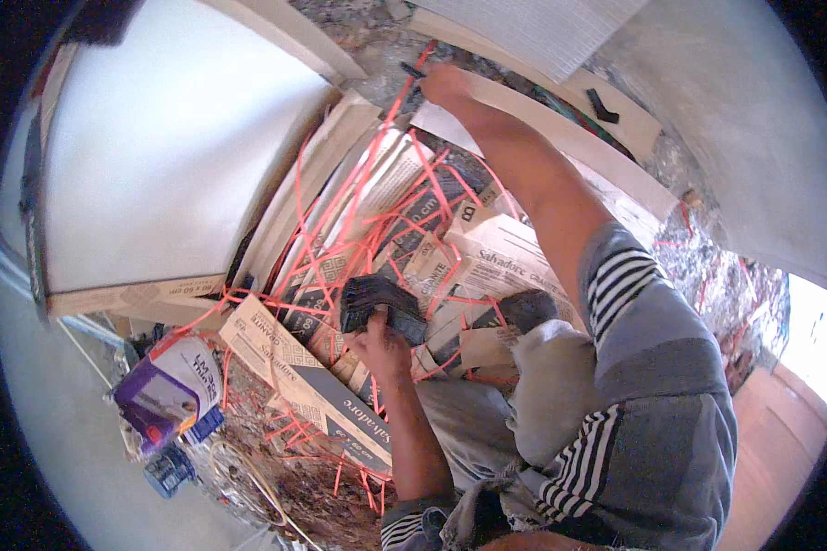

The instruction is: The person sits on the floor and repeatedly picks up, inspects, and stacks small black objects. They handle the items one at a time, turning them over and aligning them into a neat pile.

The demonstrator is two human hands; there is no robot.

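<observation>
My left hand (381, 351) is closed round a stack of black ridged pieces (377, 298), which look like plastic corner protectors. It holds them above a pile of cardboard strips and red strapping. Stretched far forward, my right hand (446, 84) pinches a small black piece (413, 70) of similar look beside a red strap (401, 96). One loose black angled piece (603, 106) lies on a cardboard strip to the right of that hand. Tangled red straps (368, 230) spread over the pile between my arms.
Large pale tiles (188, 119) stand at the left, edged with cardboard. Printed cardboard packaging (317, 390) lies near my left forearm. A purple and white bag (170, 390) and a blue bottle (168, 470) are at lower left. A grey slab (533, 32) lies at the far side.
</observation>
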